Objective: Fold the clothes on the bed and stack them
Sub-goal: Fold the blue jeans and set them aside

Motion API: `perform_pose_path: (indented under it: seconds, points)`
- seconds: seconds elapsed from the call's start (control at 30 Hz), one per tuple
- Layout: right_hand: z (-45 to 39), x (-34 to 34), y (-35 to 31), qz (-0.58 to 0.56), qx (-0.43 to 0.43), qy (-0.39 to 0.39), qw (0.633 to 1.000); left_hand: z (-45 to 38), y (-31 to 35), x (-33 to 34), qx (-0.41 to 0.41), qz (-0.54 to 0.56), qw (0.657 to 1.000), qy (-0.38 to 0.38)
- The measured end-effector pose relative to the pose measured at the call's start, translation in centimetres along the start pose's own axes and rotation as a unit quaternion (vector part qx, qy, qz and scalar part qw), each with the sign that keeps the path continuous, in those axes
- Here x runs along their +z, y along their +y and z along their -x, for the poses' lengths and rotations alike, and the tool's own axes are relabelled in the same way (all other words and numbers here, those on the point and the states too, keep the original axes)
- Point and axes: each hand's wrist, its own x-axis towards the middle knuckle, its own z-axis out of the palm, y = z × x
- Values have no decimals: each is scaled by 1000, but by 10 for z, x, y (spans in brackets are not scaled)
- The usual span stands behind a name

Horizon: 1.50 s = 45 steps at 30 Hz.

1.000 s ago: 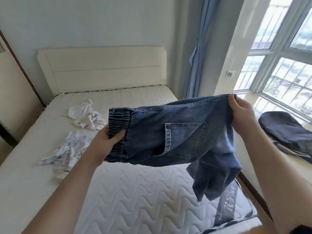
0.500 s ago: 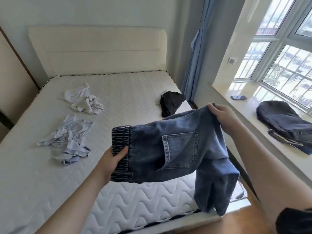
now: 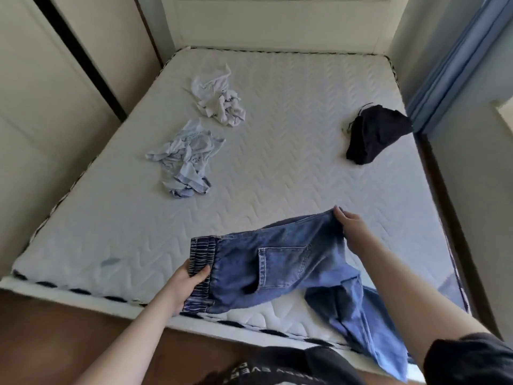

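Note:
A pair of blue jeans [image 3: 283, 262] hangs low over the near edge of the bed [image 3: 277, 168], back pocket up. My left hand [image 3: 186, 282] grips the dark elastic waistband at the left. My right hand [image 3: 348, 226] pinches the far side of the jeans at the seat. The legs droop over the mattress edge at the lower right. A crumpled white garment [image 3: 219, 98] and a crumpled pale blue garment [image 3: 188, 159] lie on the left half of the mattress. A dark bunched garment [image 3: 374, 134] lies near the right edge.
Pale wardrobe doors [image 3: 55, 93] stand along the bed's left side. The cream headboard [image 3: 277, 20] is at the far end, a blue curtain [image 3: 449, 56] at the right. Brown wooden floor [image 3: 69, 329] shows below the mattress edge.
The jeans have come down from chest height to just above the mattress near its front edge. The view has tilted downward, so the window sill has left the frame.

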Motion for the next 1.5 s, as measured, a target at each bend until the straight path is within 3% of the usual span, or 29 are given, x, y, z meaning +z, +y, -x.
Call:
perform_pose_path:
  seconds: [0.3,0.57,0.77,1.1,1.27,1.33,1.4,1.5]
  points:
    - [-41,121,10,81,42,-102,991,-4,-34,-75,-77,61,990,97]
    - [-61,242,23,118,81,-163,976,-54,-51,-183,-133,48,984,107]
    - [-101,335,39,160,94,-113,976,-120,-63,-264,-179,-16,981,78]
    - [-186,442,79,232,53,-47,970,-239,-101,-340,-134,-152,976,81]
    - [-219,469,103,307,42,-38,950,-278,-120,-358,-118,-286,946,95]
    - [-223,475,111,358,7,-32,933,-287,-123,-359,-121,-311,935,123]
    - [-221,482,113,446,-87,-51,889,-294,-120,-361,-87,-368,916,132]
    - [-218,502,111,518,-206,-197,806,-311,-108,-368,-6,-500,862,80]
